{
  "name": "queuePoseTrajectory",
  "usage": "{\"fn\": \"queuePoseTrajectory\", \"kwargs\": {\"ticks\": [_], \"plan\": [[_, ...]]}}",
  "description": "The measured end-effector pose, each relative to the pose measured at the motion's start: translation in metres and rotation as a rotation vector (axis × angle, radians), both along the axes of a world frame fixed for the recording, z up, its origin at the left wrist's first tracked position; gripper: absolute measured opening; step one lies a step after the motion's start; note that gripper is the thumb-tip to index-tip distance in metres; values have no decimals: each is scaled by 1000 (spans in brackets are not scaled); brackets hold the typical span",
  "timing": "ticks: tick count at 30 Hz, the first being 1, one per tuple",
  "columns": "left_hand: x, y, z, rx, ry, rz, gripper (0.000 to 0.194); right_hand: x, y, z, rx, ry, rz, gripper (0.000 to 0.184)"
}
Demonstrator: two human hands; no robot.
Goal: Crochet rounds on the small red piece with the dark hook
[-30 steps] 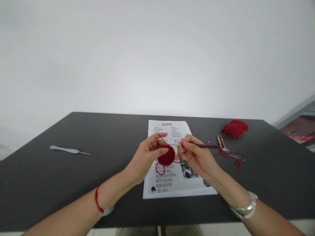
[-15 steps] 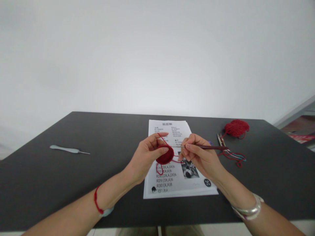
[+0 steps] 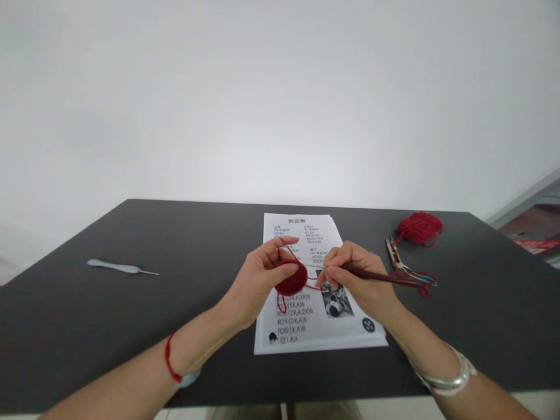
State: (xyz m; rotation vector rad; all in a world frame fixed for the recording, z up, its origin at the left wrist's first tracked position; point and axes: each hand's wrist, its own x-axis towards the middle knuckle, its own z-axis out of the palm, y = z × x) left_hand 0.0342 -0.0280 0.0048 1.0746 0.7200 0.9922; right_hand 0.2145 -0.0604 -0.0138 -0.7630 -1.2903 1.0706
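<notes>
Between thumb and fingers, my left hand (image 3: 258, 280) pinches a round red crochet piece (image 3: 292, 281), with red yarn running up over its raised index finger. My right hand (image 3: 354, 274) is closed around a crochet hook (image 3: 385, 277) with a dark red handle. The hook's thin metal shaft points left to the upper edge of the piece; whether its tip is in a stitch is too small to tell. A yarn strand stretches from the piece to my right fingers, and a small loop hangs below the piece. Both hands are above printed pattern sheets (image 3: 306, 344).
A grey-handled crochet hook (image 3: 118, 267) lies on the dark table (image 3: 196, 233) at the left. At the right are a ball of red yarn (image 3: 420, 227), scissors (image 3: 394, 254) and loose red yarn strands (image 3: 424, 290). A white wall (image 3: 280, 105) rises behind the table.
The hook's handle end has swung downward to the right as my right hand turned. The crochet piece has shifted slightly left and tilted; my left hand has barely moved.
</notes>
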Motion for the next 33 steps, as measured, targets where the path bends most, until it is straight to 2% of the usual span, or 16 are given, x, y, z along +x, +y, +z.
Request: {"fn": "queuePoseTrajectory", "kwargs": {"ticks": [10,20,26,30,33], "plan": [[-1,1,2,7,27,-1,39,1,-5,2,105,-188,-17,10],[-1,2,2,-1,19,-7,41,5,-4,6,387,-446,-97,16],[0,2,1,-9,10,-17,47,2,-6,2,332,-440,-162,17],[1,1,1,-9,25,13,56,-1,-6,3,462,-529,-167,19],[1,0,2,1,33,17,58,-1,-5,1,360,-431,-136,16]]}}
